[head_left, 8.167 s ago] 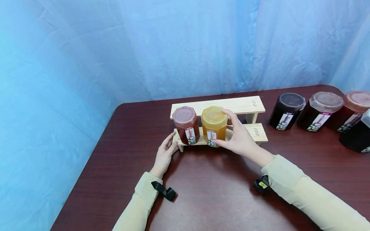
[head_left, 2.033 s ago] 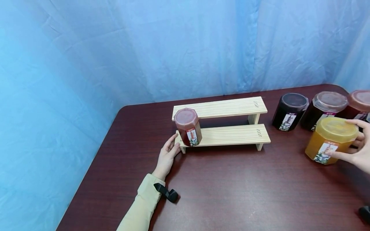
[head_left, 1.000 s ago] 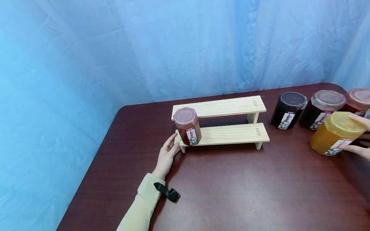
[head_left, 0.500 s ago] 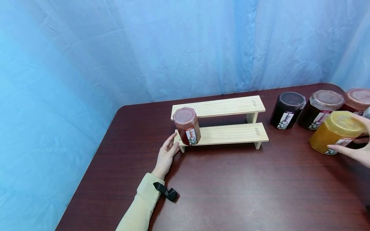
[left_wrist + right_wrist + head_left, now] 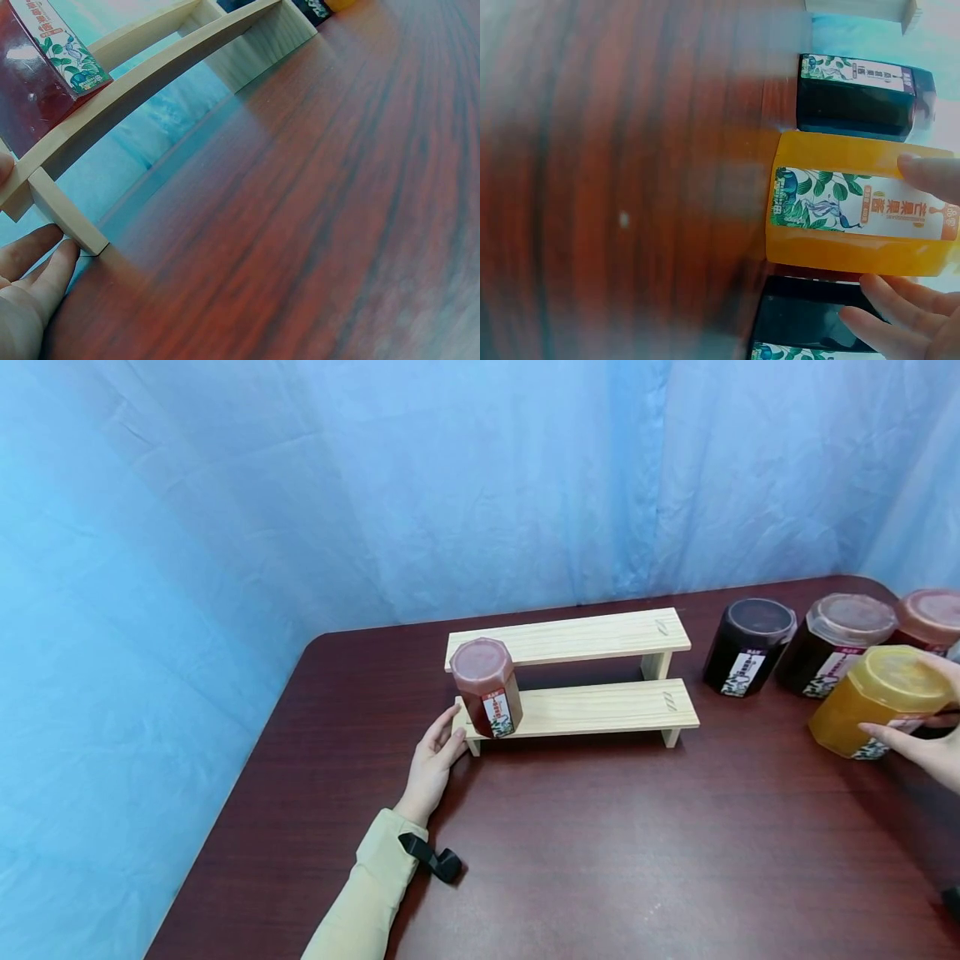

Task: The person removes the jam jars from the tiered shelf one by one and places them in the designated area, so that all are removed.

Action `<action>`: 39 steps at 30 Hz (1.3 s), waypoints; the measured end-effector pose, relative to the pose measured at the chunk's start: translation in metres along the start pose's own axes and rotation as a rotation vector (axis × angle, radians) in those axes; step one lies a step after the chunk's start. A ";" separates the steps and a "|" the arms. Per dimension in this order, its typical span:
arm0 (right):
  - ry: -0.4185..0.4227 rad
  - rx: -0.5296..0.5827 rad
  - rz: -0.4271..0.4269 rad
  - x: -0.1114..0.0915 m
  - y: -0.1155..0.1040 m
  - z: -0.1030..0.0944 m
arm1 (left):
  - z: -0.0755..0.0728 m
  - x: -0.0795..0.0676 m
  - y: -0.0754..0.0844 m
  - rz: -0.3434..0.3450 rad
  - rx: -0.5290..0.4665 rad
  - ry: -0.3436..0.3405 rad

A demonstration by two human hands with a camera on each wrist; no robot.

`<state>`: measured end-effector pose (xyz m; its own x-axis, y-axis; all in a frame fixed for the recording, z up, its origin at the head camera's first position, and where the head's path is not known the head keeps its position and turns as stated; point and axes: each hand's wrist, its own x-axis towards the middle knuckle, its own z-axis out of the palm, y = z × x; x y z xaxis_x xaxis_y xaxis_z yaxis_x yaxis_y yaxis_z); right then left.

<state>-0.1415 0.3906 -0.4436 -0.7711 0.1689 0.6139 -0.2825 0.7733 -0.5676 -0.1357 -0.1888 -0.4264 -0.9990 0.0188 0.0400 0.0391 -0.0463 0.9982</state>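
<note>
At the right edge of the head view, my right hand (image 5: 930, 752) holds a yellow jam jar (image 5: 855, 718). The right wrist view shows the thumb (image 5: 930, 176) against the jar's label side and the other fingers at its opposite side. This jar stands upright at the table, close in front of darker jars. A red jam jar (image 5: 487, 697) rests on the left end of the lower step of a pale wooden two-step rack (image 5: 600, 708). My left hand (image 5: 431, 768) grips that end of the rack, its fingers beside the leg (image 5: 67, 214) in the left wrist view.
Right of the rack stand a dark jar (image 5: 750, 647), another dark jar with a clear lid (image 5: 836, 643) and a reddish jar (image 5: 930, 618). A further jar is mostly hidden behind my right hand. Blue curtain (image 5: 480, 485) hangs behind the dark red table (image 5: 600, 860).
Over eight seconds, my right hand has carried the yellow jam jar from the lower step to the right, by the dark jars. Lately it has shifted only slightly. My left hand stays on the rack.
</note>
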 end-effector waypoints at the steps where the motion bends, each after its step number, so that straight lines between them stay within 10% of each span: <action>1: -0.011 -0.008 0.011 0.000 0.001 0.000 | 0.000 0.000 0.000 0.000 -0.001 -0.001; 25: -0.057 -0.019 0.003 0.000 0.019 -0.001 | -0.001 0.000 -0.001 -0.006 0.026 0.004; 33: -0.045 -0.170 0.273 -0.015 0.019 -0.008 | -0.001 0.000 -0.001 -0.003 0.022 0.000; 39: -0.061 -0.164 0.264 -0.014 0.015 -0.008 | -0.002 0.000 -0.001 -0.002 0.021 -0.004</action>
<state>-0.1302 0.4046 -0.4564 -0.8399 0.3438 0.4200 0.0243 0.7968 -0.6037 -0.1362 -0.1902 -0.4278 -0.9990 0.0231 0.0385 0.0379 -0.0253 0.9990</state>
